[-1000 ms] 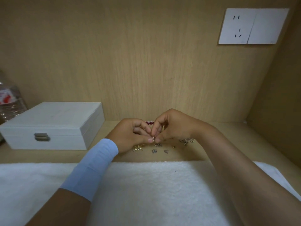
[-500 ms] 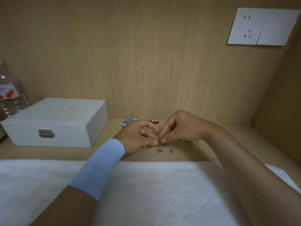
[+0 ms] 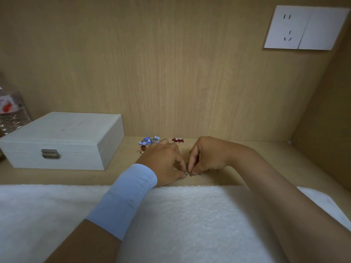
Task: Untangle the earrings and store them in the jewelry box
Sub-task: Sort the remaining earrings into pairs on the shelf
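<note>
Jewelry box (image 3: 62, 137): one
Hands: two, namely left hand (image 3: 163, 160) and right hand (image 3: 207, 156)
Loose earrings: three — blue cluster (image 3: 149, 140), red piece (image 3: 178, 140), orange bead (image 3: 143, 148)
Pinched earrings (image 3: 187, 173): too small to count
Bottle (image 3: 11, 112): one
Socket plate (image 3: 305, 28): one
White cloth (image 3: 190, 215): one

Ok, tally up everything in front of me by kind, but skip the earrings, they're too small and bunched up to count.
Jewelry box: 1
Plastic bottle: 1
White fleece cloth: 1
Wall socket panel: 1
Total: 4
</note>
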